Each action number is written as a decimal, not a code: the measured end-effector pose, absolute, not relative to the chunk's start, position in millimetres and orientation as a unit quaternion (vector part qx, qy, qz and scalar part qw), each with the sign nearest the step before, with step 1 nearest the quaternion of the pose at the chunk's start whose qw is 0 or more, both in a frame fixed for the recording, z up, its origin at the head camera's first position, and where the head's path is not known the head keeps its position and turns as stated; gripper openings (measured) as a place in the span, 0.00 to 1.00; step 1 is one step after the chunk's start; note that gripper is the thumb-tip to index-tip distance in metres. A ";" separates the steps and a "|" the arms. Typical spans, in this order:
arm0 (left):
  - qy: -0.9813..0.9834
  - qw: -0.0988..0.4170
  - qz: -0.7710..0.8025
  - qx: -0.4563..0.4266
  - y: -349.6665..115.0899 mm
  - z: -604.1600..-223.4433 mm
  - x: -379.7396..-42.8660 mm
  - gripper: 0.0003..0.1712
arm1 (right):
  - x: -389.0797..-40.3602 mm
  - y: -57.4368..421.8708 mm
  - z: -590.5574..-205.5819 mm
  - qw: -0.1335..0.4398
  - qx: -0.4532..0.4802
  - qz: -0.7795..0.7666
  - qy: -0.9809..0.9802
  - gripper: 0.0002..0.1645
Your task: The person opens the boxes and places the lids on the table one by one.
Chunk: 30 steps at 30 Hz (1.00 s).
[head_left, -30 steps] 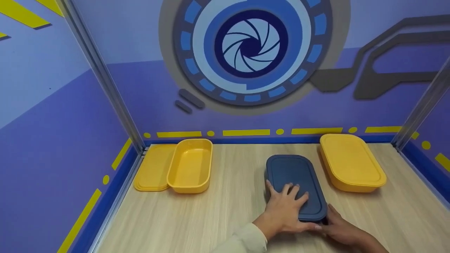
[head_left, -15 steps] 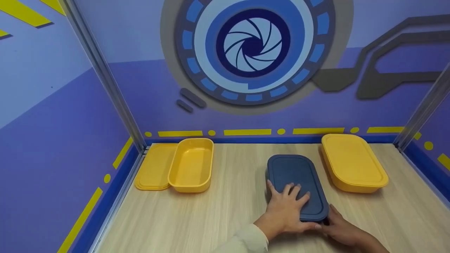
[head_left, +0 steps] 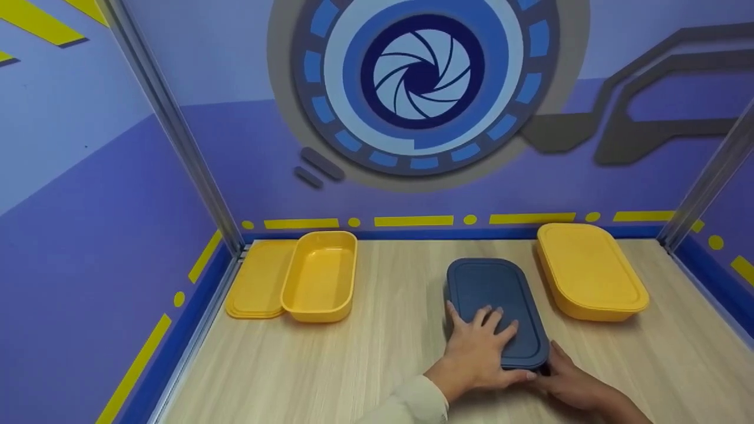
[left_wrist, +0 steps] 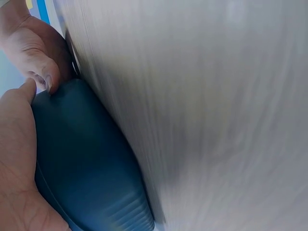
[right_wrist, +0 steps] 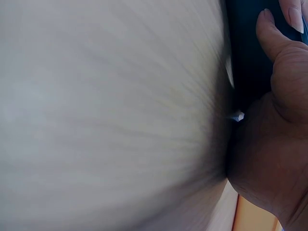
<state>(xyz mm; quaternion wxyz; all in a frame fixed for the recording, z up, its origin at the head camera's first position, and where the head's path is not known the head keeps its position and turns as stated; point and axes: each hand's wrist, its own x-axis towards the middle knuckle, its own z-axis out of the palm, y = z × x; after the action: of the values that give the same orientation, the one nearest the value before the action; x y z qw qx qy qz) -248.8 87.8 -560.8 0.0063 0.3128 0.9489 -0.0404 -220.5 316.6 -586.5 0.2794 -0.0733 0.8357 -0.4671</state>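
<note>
A dark blue lidded lunch box [head_left: 492,282] rests on the wooden table, right of the middle. My left hand [head_left: 474,356] lies on its lid with fingers spread, thumb along the near end. At the near right corner my right hand [head_left: 571,383] grips the box, its fingers along the right side and partly hidden. In the left wrist view the box's ribbed side [left_wrist: 86,149] stands close to the tabletop, and the right thumb touches the near end. The right wrist view has the right hand [right_wrist: 269,139] against the dark end of the box; its other fingers are hidden.
To the left stands a lidless yellow box [head_left: 321,277], overlapping a yellow lid [head_left: 259,285] beside it. A yellow box with its lid on [head_left: 589,268] sits right of the blue one, near the back. Printed panels [head_left: 194,341] border the table [head_left: 294,365] at the back and sides.
</note>
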 end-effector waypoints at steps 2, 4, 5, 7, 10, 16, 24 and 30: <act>0.950 0.008 -0.043 0.310 87.5 -561.7 -249.3 0.57 | -220.3 316.2 -586.3 0.279 -0.074 -0.465 0.837 0.65; 0.950 0.004 -0.044 0.309 87.3 -561.9 -249.3 0.57 | -220.5 316.1 -586.2 0.279 -0.074 -0.460 0.840 0.65; 0.950 0.002 -0.043 0.309 87.2 -561.9 -249.0 0.57 | -220.6 316.3 -586.2 0.279 -0.073 -0.458 0.841 0.65; 0.950 0.000 -0.041 0.308 87.1 -561.4 -248.5 0.57 | -221.1 316.7 -586.8 0.278 -0.073 -0.455 0.843 0.65; 0.951 -0.002 -0.038 0.308 87.4 -560.3 -248.1 0.56 | -221.4 316.9 -586.3 0.277 -0.070 -0.452 0.845 0.65; 0.951 0.014 -0.026 0.307 87.0 -561.7 -249.8 0.56 | -221.1 317.1 -586.2 0.277 -0.067 -0.448 0.847 0.67; 0.950 0.007 -0.033 0.310 87.4 -563.3 -247.7 0.56 | -219.2 316.8 -587.0 0.270 -0.088 -0.457 0.843 0.65; 0.950 0.008 -0.031 0.311 87.4 -560.1 -246.4 0.55 | -218.6 316.6 -585.3 0.267 -0.082 -0.451 0.848 0.66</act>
<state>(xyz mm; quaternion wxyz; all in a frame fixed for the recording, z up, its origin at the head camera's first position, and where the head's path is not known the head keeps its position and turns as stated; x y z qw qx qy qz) -246.4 87.4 -560.1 0.0084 0.3113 0.9498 -0.0309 -218.6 316.6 -585.3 0.2668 -0.0824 0.8478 -0.4509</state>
